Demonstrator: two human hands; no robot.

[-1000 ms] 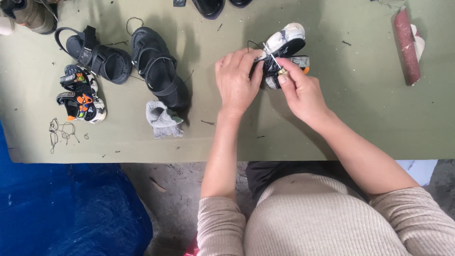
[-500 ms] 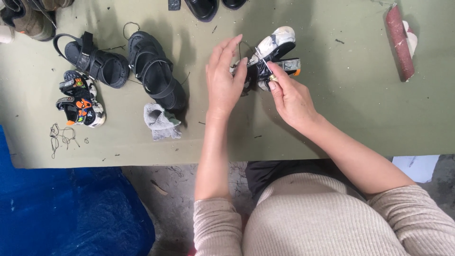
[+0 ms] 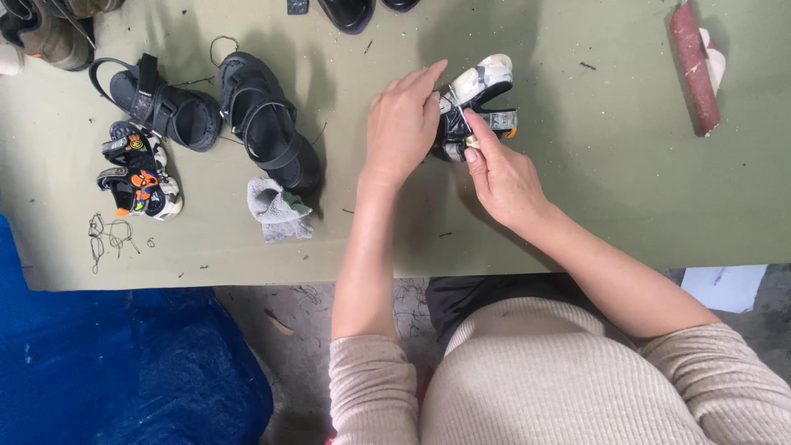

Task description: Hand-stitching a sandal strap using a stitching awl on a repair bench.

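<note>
Left hand (image 3: 401, 128) cups the small black-and-white sandal (image 3: 478, 103) at 12 o'clock on the counter (image 3: 577, 206) to steady it, right hand (image 3: 503, 177) pinching a thin strand off its strap

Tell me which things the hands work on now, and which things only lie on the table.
In hand:
- left hand
- right hand
- small black-and-white child's sandal

Lying about:
- two black strappy sandals
- small colourful child's sandal
- crumpled grey cloth
- dark red roll
- thin wire loops

No packages, labels, signs or screens in view.
</note>
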